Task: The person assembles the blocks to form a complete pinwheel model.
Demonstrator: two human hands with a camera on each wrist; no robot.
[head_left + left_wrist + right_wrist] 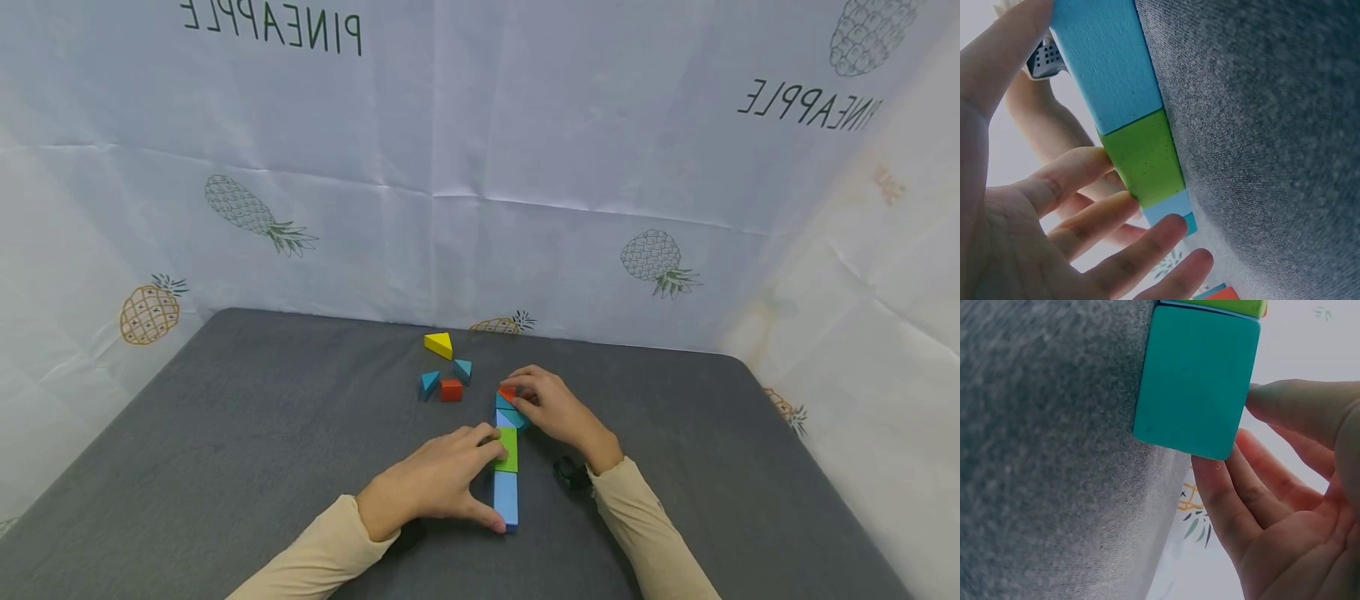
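Note:
A straight row of toy blocks runs away from me: a blue rectangular block (506, 500), a green block (510, 450), light blue and teal triangular blocks (517, 419), then a blue and an orange triangular block (507, 392) at the far end. My left hand (438, 477) lies along the left side, fingers spread, fingertips at the green block and thumb at the blue block's near end. At the far end, my right hand (558, 408) pinches the orange block between thumb and fingers. The right wrist view shows a teal face (1194, 381) partly hiding those fingers.
Beyond the row, to the left, lie a yellow triangular block (439, 344), two blue triangular blocks (429, 383) and a red block (451, 390). A dark strap device (572, 473) sits at the right wrist. A pineapple-print curtain (465, 167) hangs behind the grey table (300, 417).

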